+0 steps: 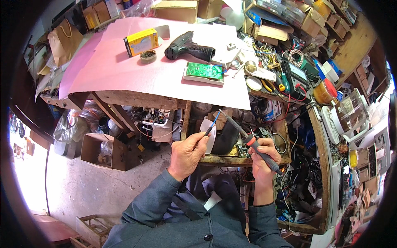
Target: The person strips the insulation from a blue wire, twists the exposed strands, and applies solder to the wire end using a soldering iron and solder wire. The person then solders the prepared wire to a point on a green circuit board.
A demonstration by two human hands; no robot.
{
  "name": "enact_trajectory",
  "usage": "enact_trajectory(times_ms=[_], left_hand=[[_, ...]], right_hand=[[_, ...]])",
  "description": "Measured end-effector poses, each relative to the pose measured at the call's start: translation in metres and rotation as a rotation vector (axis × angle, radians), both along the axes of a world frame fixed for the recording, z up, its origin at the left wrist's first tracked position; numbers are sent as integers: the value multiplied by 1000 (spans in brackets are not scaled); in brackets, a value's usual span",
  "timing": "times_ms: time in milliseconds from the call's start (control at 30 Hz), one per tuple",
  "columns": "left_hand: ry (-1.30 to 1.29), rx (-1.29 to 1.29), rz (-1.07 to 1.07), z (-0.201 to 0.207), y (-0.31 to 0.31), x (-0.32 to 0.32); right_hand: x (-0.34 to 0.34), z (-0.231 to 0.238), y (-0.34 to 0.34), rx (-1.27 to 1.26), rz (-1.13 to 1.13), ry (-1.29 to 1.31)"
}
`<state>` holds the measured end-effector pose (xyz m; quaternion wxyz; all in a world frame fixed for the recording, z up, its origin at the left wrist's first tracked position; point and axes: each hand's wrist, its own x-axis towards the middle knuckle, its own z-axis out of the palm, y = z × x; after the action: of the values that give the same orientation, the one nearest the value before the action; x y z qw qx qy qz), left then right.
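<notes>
My left hand (187,153) is closed, pinching a black-sleeved cable whose blue wire (216,120) points up and away from the fingers. In my right hand (264,159) is a soldering iron (252,142) with a red and dark grey handle, gripped like a pen. Its metal shaft slants up to the left, and the tip is close to the wire's end; whether they touch, I cannot tell. Beyond both hands, a green circuit board (205,71) in a white casing lies on the pink sheet (107,76).
A black cordless drill (190,48), a yellow box (141,41) and a small round tin (148,56) stand on the bench. Below my hands is an open wooden drawer (231,160) full of parts. Tools, a multimeter (295,72) and tangled wires crowd the right. A cardboard box (103,152) sits on the floor.
</notes>
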<state>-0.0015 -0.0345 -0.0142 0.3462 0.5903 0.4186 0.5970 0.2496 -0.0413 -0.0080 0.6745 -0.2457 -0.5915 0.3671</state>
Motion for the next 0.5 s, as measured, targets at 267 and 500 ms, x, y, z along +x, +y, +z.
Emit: enact_trajectory(times_ms=[267,500], left_hand=[[11,-13,2,2,-1,0],[9,-65,-4,5,-2,-2]], right_hand=[[-6,3,0,-12,-34,49],[-5,3,1,-12,-47,38]])
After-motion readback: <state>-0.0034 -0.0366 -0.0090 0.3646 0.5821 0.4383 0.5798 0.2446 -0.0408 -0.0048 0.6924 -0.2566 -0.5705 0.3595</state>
